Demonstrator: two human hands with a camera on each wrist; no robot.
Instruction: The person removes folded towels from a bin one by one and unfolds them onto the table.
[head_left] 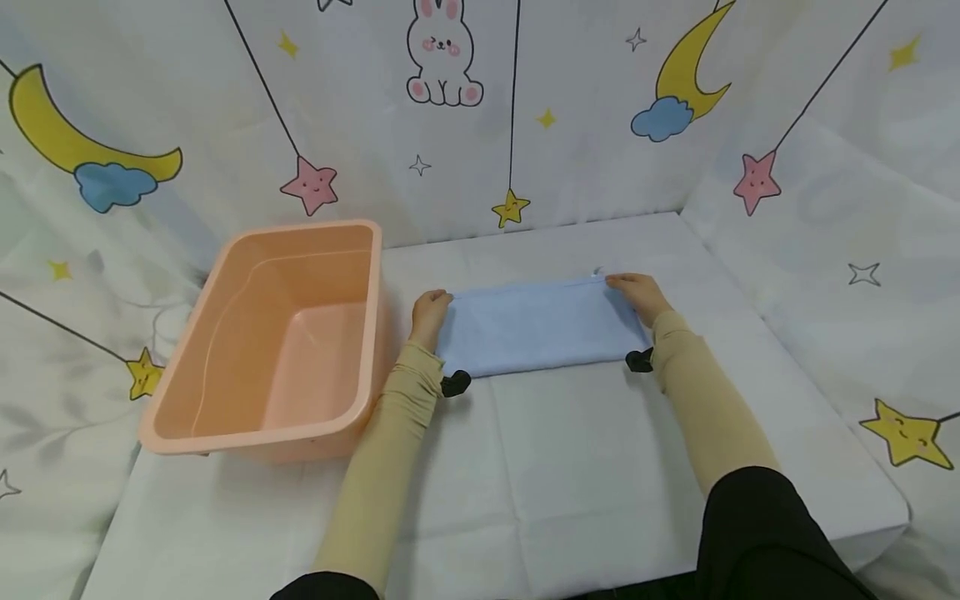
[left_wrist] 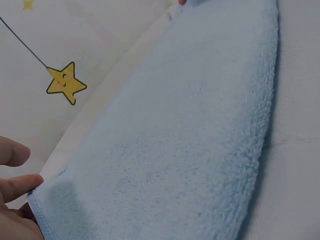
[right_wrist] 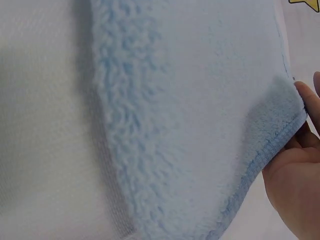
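Observation:
A light blue towel, folded into a long rectangle with a fluffy rounded near edge, lies across the white table. My left hand pinches its far left corner; in the left wrist view the fingers show at that stitched corner. At the far right corner, my right hand grips the towel between thumb and fingers. The right wrist view shows that corner lifted, its side edge sloping down from the hand. A small white tag sticks out at the far edge close to the right hand.
A large peach plastic basin stands on the left of the white-covered table, right beside my left forearm. Behind and to both sides hangs a white curtain printed with stars, moons and a rabbit. The table's right edge runs past my right arm.

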